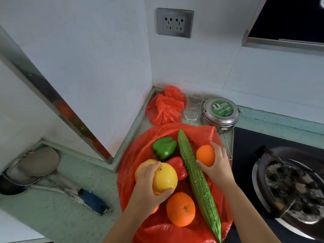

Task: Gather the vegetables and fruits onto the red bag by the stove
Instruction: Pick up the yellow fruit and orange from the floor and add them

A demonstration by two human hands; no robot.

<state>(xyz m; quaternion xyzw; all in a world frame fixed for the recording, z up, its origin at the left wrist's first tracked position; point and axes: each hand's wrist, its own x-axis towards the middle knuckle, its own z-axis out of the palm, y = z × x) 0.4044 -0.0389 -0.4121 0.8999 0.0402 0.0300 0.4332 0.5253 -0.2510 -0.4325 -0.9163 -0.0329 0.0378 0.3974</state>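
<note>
A red plastic bag [201, 134] lies spread on the counter left of the stove. On it rest a green pepper [164, 147], a red pepper [178, 167], a long bitter gourd [198, 181] and an orange [180, 208]. My left hand [149, 188] grips a yellow grapefruit [164, 178] above the bag, with a second yellow fruit [143, 166] behind it. A bit of another orange [155, 209] shows under my left wrist. My right hand [218, 163] holds a small orange [205, 155] at the bag's right side, beside the gourd.
A crumpled red bag [165, 106], a drinking glass [192, 106] and a steel lunch tin [220, 112] stand at the back. The black stove [245, 155] with a wok [294, 188] is on the right. A ladle and a blue-handled tool [92, 200] lie on the left counter.
</note>
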